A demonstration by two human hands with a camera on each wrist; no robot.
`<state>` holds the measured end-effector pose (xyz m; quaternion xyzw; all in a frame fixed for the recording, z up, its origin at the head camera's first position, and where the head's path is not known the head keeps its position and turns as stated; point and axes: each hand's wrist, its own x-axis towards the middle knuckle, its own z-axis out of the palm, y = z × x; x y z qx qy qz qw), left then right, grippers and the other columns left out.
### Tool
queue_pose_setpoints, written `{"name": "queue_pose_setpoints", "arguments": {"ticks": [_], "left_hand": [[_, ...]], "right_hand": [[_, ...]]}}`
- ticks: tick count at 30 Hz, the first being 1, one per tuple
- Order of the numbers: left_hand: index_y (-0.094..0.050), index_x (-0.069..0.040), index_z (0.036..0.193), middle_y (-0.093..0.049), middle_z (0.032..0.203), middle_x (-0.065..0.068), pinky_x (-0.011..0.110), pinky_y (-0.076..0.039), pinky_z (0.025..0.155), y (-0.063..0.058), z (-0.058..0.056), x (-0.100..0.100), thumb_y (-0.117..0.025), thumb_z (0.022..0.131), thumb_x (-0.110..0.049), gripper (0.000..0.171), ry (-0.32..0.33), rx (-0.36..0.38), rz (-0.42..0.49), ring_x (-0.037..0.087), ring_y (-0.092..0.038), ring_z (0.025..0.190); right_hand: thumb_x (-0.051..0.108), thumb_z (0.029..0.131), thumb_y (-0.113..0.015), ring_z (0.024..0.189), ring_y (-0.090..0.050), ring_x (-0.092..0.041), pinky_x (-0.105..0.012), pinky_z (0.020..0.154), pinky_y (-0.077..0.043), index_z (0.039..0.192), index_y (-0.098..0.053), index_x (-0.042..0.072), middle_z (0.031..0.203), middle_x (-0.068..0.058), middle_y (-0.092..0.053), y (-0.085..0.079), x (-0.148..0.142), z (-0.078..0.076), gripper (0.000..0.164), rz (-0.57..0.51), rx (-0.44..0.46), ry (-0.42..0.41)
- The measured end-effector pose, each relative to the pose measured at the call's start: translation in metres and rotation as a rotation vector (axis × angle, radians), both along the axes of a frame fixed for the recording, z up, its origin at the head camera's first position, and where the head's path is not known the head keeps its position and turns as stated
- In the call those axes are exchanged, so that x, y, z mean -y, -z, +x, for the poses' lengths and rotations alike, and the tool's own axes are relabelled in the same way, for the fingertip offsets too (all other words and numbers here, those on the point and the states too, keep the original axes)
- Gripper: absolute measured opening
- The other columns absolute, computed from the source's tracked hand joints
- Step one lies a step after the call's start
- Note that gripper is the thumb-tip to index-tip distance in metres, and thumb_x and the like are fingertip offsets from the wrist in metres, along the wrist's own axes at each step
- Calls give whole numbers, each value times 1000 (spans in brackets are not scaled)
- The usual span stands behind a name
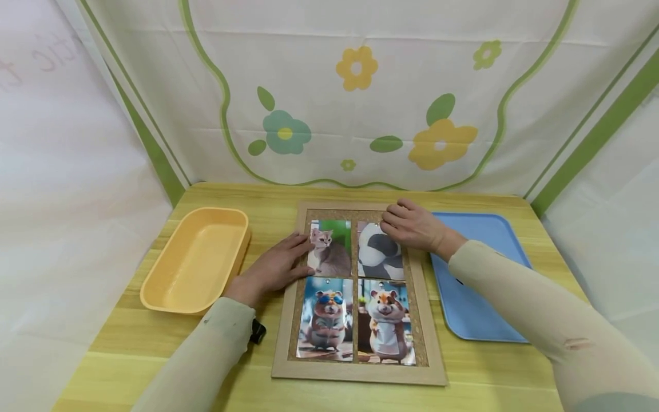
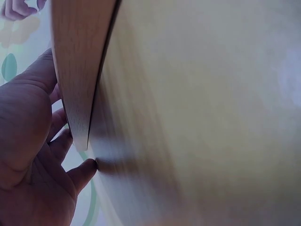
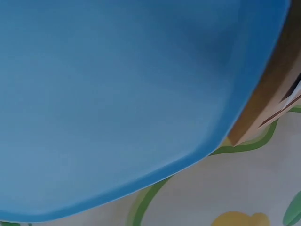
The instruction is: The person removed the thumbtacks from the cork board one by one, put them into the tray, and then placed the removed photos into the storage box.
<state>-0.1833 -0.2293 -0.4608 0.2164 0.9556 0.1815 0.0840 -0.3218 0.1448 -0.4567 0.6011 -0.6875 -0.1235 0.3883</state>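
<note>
Black-and-white animal photo (image 1: 378,254): upper right of the four prints on the corkboard (image 1: 360,375), right of centre in the head view. Portrait format, long axis running up and down the frame. My right fingers (image 1: 394,221) were bent over its upper right corner, so the body of the print lay below and left of them. The right was clearly the nearer side. A shiny pin (image 1: 376,225) sat at the print's top edge, just beside the fingertips. Whether I was pinching anything there I could not tell; the right wrist view gave only the blue tray (image 1: 473,317) and the board's edge.

My left fingers (image 1: 298,245) were extended and relaxed, clenched on nothing, lying over the board's left bar with the tips at the left edge of the cat photo (image 1: 334,257). That whole print lay between them and the black-and-white one.

Below, the sunglasses-hamster photo (image 1: 328,323) and the apron-hamster photo (image 1: 385,329) lay side by side, untouched. The yellow basin (image 1: 198,263) was on the surface (image 1: 249,395) at left, well apart from the board.
</note>
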Motion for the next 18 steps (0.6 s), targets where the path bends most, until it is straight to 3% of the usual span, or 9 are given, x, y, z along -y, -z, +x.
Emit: {"name": "queue_pose_setpoints", "arguments": {"ticks": [18], "left_hand": [[-41,-19,164,-25,175,8,55,-28,129,1,-3,3,-61,105,-50,69,-20,32,-5,31,-15,164]], "right_hand": [[14,115,-35,89,-55,-37,-50,76,-46,99,-60,0,98,-17,-62,4,-73,6,33,-84,106,51]]}}
